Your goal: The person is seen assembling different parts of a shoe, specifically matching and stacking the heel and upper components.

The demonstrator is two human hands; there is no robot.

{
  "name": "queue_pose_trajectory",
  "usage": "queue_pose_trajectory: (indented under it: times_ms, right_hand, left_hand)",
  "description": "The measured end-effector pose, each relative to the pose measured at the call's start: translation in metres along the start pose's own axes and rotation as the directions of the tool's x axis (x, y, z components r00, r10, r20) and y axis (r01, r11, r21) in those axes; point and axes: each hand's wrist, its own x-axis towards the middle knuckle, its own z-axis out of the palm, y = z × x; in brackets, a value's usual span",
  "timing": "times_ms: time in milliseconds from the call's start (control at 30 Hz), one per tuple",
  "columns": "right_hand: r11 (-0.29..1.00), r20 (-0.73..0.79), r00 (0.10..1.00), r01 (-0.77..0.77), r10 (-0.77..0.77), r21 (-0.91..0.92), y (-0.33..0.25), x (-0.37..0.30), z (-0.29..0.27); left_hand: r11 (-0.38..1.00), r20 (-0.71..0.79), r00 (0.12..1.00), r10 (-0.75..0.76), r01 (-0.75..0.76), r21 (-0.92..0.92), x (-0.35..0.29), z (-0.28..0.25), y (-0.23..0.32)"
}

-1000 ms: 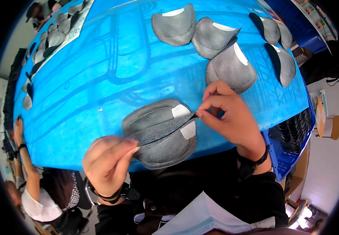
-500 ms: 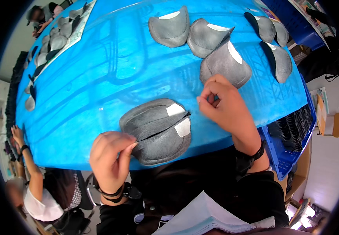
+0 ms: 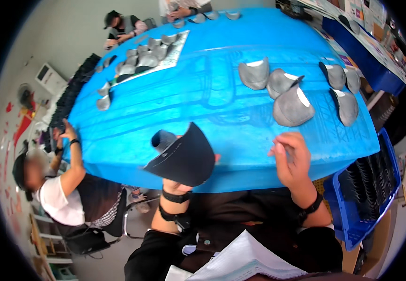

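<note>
A curved, cup-shaped pad (image 3: 186, 161) is lifted over the table's near edge, its black stitched side showing and part of its grey lining visible at the left. My left hand (image 3: 177, 187) grips it from behind and below; the pad hides most of those fingers. To the right, my right hand (image 3: 294, 159) hovers apart from the pad, its fingers curled in toward the thumb. Anything between those fingertips is too small to make out. Beyond that hand lies a grey pad (image 3: 293, 107) with a white patch, touching another similar pad (image 3: 282, 83).
A blue-covered table (image 3: 165, 110) spreads ahead, with more pads (image 3: 344, 107) at the right and several on a white sheet (image 3: 177, 54). A blue crate (image 3: 346, 225) of dark pads stands at my right. One co-worker (image 3: 62, 196) sits at the left; others are beyond the table.
The pad has been raised from the table and turned, so its black side shows. My left hand has moved behind it. My right hand has drawn back, and the view has tilted up.
</note>
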Motion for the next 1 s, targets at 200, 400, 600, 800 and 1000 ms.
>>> queue_pose_trajectory:
  times_ms: [200, 400, 600, 800, 1000]
  right_hand:
    - [0.936, 0.021, 0.996, -0.092, 0.091, 0.339, -0.061, -0.018, -0.020]
    - [0.571, 0.359, 0.873, -0.487, 0.329, 0.661, -0.109, -0.033, -0.037]
    - [0.021, 0.557, 0.639, -0.667, 0.530, 0.745, -0.074, -0.037, -0.037]
    - [0.053, 0.600, 0.484, -0.804, 0.636, 0.593, -0.027, -0.053, -0.035]
    - [0.037, 0.626, 0.379, -0.872, 0.681, 0.488, -0.010, -0.055, -0.025]
  left_hand:
    - [0.993, 0.158, 0.981, -0.110, 0.114, -0.015, -0.012, 0.023, -0.011]
    - [0.977, 0.135, 0.975, -0.180, 0.193, -0.092, -0.018, 0.051, -0.027]
    - [0.208, 0.190, 0.912, 0.363, -0.278, 0.938, -0.019, 0.068, -0.034]
    - [-0.082, 0.266, 0.964, 0.010, -0.264, 0.961, -0.015, 0.068, -0.022]
    - [-0.162, 0.297, 0.937, -0.183, -0.326, 0.931, -0.013, 0.063, -0.020]
